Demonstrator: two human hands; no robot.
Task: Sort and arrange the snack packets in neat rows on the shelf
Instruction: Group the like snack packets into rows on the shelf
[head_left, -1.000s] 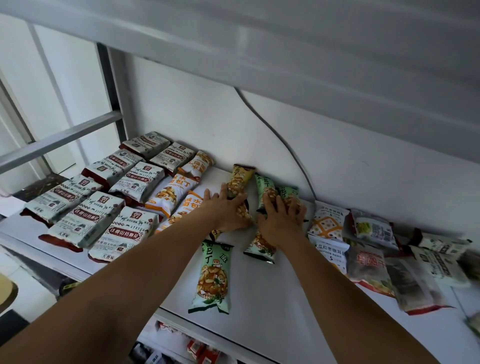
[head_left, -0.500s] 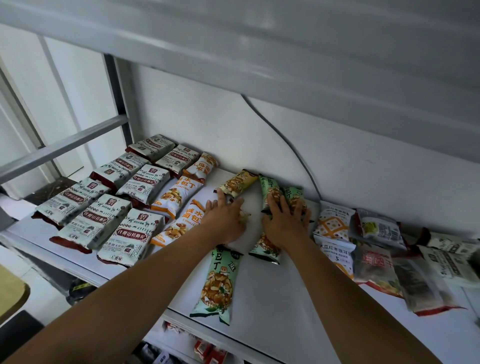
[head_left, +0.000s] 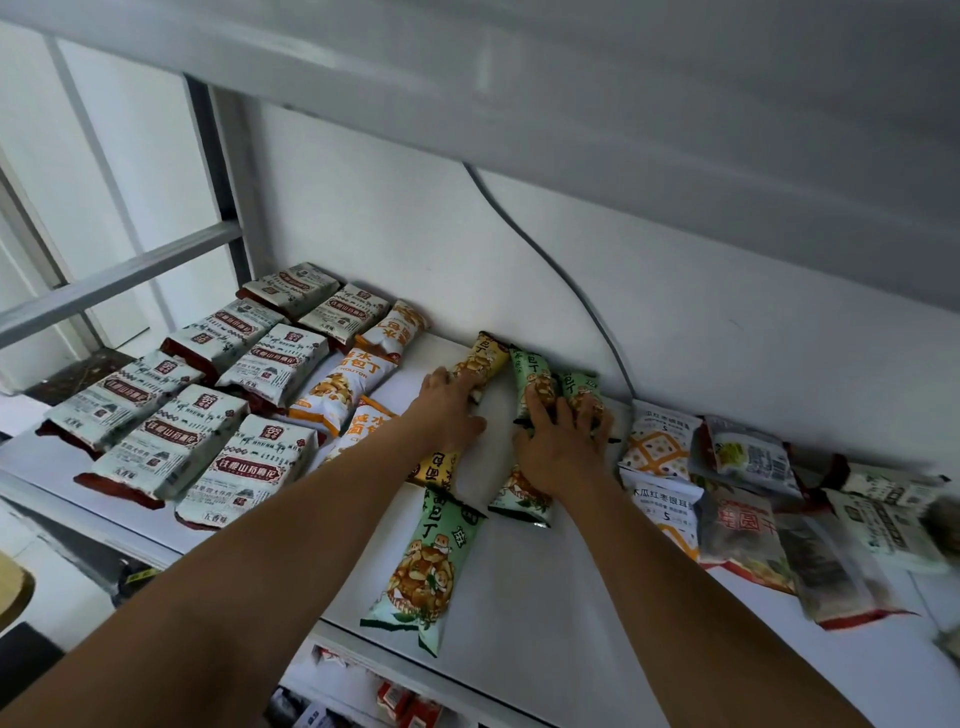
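On the white shelf (head_left: 519, 649), my left hand (head_left: 447, 410) lies flat, its fingertips touching the lower end of a yellow packet (head_left: 483, 358) near the back wall. A second yellow packet (head_left: 434, 470) is partly hidden under my left wrist. My right hand (head_left: 561, 447) presses with spread fingers on two green packets (head_left: 530, 371) standing side by side at the back. Another green packet (head_left: 522, 501) pokes out from under my right palm. A further green packet (head_left: 426, 566) lies alone toward the front edge.
Grey-and-red packets (head_left: 171, 447) lie in rows at the left, with orange-white packets (head_left: 340, 389) beside them. A loose, overlapping pile of mixed packets (head_left: 743, 525) fills the right. A dark cable (head_left: 545, 254) runs down the back wall. An upper shelf (head_left: 519, 78) hangs overhead.
My left hand has slid toward the back wall onto the yellow packet, which was turned and straightened. My right hand has stayed on the green packets.
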